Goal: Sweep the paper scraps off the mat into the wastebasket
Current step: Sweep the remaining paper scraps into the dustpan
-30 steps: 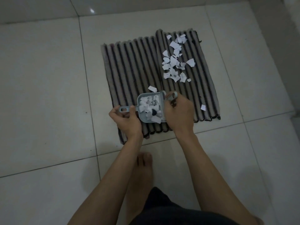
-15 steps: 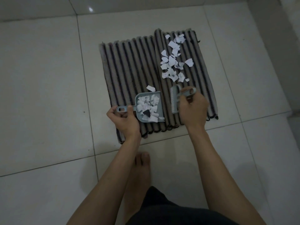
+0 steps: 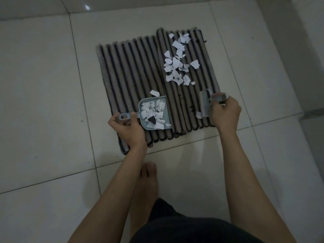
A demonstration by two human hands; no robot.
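Note:
A striped ribbed mat (image 3: 133, 71) lies on the tiled floor. White paper scraps (image 3: 178, 61) are scattered over its far right part. My left hand (image 3: 128, 128) grips the handle of a small blue dustpan (image 3: 156, 114), which rests on the mat's near edge and holds several scraps. One loose scrap (image 3: 155, 93) lies just beyond the pan. My right hand (image 3: 225, 113) grips a small hand brush (image 3: 206, 103) at the mat's near right, its bristles down beside a single scrap (image 3: 199, 114). No wastebasket is in view.
Pale floor tiles (image 3: 43, 85) surround the mat. My bare foot (image 3: 149, 174) stands just in front of the mat's near edge. A wall or step (image 3: 308, 50) runs along the right side.
My right hand has carried the brush away from the dustpan's mouth, rightward across the mat to the lone scrap near the right edge. The dustpan has stayed put in my left hand.

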